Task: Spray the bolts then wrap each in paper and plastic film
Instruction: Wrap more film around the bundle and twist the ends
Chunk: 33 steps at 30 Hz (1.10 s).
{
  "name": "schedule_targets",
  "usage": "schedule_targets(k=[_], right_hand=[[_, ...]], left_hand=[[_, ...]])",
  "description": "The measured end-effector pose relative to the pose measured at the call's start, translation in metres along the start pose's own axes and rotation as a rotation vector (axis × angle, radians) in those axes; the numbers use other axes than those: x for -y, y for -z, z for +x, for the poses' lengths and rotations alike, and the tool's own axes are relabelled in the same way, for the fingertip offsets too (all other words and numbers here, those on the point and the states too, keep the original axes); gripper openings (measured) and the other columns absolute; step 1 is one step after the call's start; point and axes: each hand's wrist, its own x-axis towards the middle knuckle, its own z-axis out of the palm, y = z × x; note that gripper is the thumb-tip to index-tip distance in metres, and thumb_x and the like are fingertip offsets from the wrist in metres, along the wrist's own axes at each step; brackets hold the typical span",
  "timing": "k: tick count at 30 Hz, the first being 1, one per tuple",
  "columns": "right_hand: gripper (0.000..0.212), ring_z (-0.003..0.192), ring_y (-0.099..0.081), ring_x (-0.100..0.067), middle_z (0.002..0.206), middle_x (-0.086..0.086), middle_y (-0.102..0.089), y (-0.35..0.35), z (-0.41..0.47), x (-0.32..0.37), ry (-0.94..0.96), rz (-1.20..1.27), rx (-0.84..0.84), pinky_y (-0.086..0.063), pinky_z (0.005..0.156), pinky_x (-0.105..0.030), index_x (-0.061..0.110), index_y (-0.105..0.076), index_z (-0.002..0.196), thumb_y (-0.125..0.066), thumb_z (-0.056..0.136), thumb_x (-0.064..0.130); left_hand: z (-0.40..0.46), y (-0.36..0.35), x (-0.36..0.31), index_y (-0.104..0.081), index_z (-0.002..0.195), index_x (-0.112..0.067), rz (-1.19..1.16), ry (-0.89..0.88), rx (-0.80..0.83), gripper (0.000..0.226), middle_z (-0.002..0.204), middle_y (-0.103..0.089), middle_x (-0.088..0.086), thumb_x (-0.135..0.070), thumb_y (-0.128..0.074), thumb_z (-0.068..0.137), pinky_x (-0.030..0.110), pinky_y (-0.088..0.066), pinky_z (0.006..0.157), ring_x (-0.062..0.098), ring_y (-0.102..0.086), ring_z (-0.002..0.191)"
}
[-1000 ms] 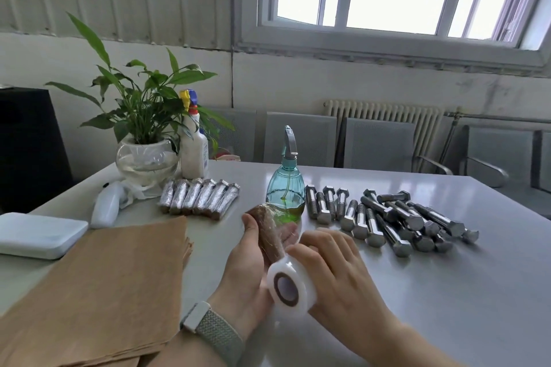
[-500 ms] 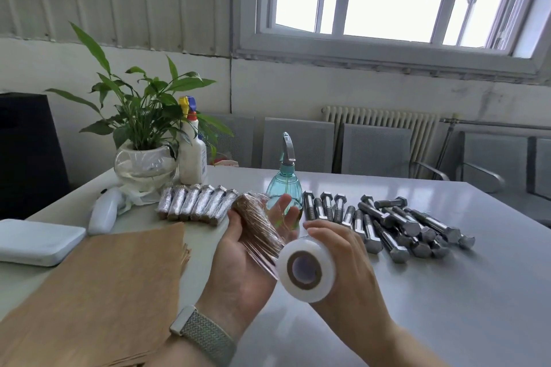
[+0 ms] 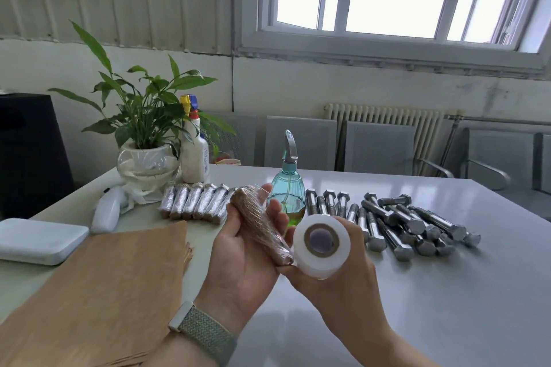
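Low in the frame, lower left, the stack of brown paper lies flat and close to the body, handy, I'd say, for the next sheet. Just above centre-bottom the left hand lies palm up, cradling the paper-wrapped bolt slantwise across the palm, thumb on one side and fingers curled up behind it, so the bundle is propped and free to turn. Tight beside it, the right hand grips the roll of plastic film, fingers curled round the far side of the roll, its core facing us; roll and bolt end touch, which looks meant to keep the film taut as it goes on. Film already shines over the bundle, so this one seems mid-wrap. Further up, centre-left, a row of finished wrapped bolts lies side by side, kept apart from the bare bolts heaped centre-right. Between the two groups stands the teal spray bottle, within reach of the unwrapped pile. Farther back at left, a white spray bottle and a potted plant stand on the grey table.
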Motion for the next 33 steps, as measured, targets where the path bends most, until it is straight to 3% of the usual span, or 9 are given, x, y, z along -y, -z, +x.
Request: schedule_targets(k=[5,8,11,16,19,23,26,29,33], right_hand=[[0.097,0.094,-0.055,0.016,0.106,0.043,-0.053,-0.004,0.003,0.006,-0.176,0.022,-0.013,-0.040,0.071,0.001,0.068,-0.036,0.099,-0.100,0.041,0.022],[0.086,0.092,-0.056,0.012,0.103,0.040,-0.055,-0.003,0.004,0.007,-0.306,0.084,0.000,-0.042,0.068,-0.003,0.055,-0.043,0.099,-0.100,0.042,0.027],[0.075,0.083,-0.064,0.004,0.094,0.026,-0.066,-0.001,0.010,0.008,-0.460,0.260,0.024,-0.050,0.065,-0.015,0.040,-0.055,0.103,-0.097,0.042,0.029],[0.037,0.075,-0.065,-0.016,0.080,-0.001,-0.069,0.008,0.015,0.012,-0.625,0.650,0.221,-0.051,0.064,-0.027,0.020,-0.071,0.091,-0.090,0.060,0.023],[0.043,0.081,-0.068,-0.020,0.090,-0.011,-0.071,0.012,0.014,0.009,-0.765,0.740,0.238,-0.054,0.068,-0.033,0.018,-0.074,0.097,-0.090,0.059,0.029],[0.037,0.068,-0.065,-0.020,0.080,-0.009,-0.067,0.016,0.014,0.011,-0.966,0.845,0.290,-0.054,0.058,-0.031,0.017,-0.077,0.087,-0.089,0.057,0.033],[0.049,0.071,-0.067,-0.022,0.087,-0.013,-0.070,0.021,0.013,0.014,-1.091,0.826,0.369,-0.055,0.060,-0.032,0.016,-0.077,0.093,-0.092,0.057,0.046],[0.063,0.060,-0.062,-0.022,0.076,-0.010,-0.066,0.023,0.012,0.018,-1.180,0.825,0.441,-0.046,0.053,-0.029,0.014,-0.067,0.111,-0.078,0.067,0.058],[0.060,0.072,-0.066,-0.037,0.078,-0.018,-0.069,0.022,0.011,0.017,-1.214,0.946,0.442,-0.059,0.067,-0.043,0.007,-0.062,0.117,-0.088,0.068,0.031]], left_hand=[[0.000,0.000,-0.002,-0.063,0.125,-0.009,0.040,-0.036,-0.024,0.054,0.079,-0.053,0.002,-0.045,-0.044,0.091,0.030,-0.038,0.079,0.015,-0.047,0.073],[0.002,0.001,-0.003,-0.064,0.125,-0.006,0.036,-0.046,-0.045,0.052,0.079,-0.057,0.004,-0.043,-0.041,0.097,0.029,-0.038,0.084,0.015,-0.051,0.075],[0.002,0.001,-0.004,-0.067,0.122,-0.007,0.045,-0.049,-0.038,0.050,0.082,-0.069,0.008,-0.043,-0.039,0.100,0.034,-0.055,0.075,0.019,-0.068,0.077],[0.006,0.002,-0.001,-0.070,0.107,-0.008,0.264,-0.223,-0.081,0.040,0.088,-0.071,0.006,-0.038,-0.050,0.090,0.032,-0.056,0.070,0.016,-0.070,0.077],[0.002,0.003,0.001,-0.077,0.095,-0.018,0.407,-0.349,-0.042,0.030,0.090,-0.074,0.004,-0.035,-0.053,0.088,0.029,-0.057,0.064,0.015,-0.071,0.077],[-0.002,0.004,0.004,-0.065,0.110,-0.023,0.577,-0.401,-0.019,0.032,0.112,-0.072,0.012,-0.042,-0.046,0.093,0.033,-0.058,0.072,0.028,-0.071,0.097],[-0.003,0.004,0.004,-0.067,0.102,-0.031,0.746,-0.491,-0.006,0.029,0.095,-0.074,0.009,-0.049,-0.048,0.093,0.030,-0.057,0.073,0.024,-0.072,0.085],[-0.002,0.004,0.000,-0.068,0.100,-0.032,0.763,-0.525,-0.024,0.029,0.078,-0.068,0.003,-0.049,-0.046,0.094,0.028,-0.055,0.071,0.017,-0.066,0.073],[-0.004,0.003,0.000,-0.065,0.104,-0.024,0.774,-0.487,-0.036,0.037,0.068,-0.057,0.005,-0.052,-0.046,0.091,0.032,-0.048,0.067,0.018,-0.054,0.063]])
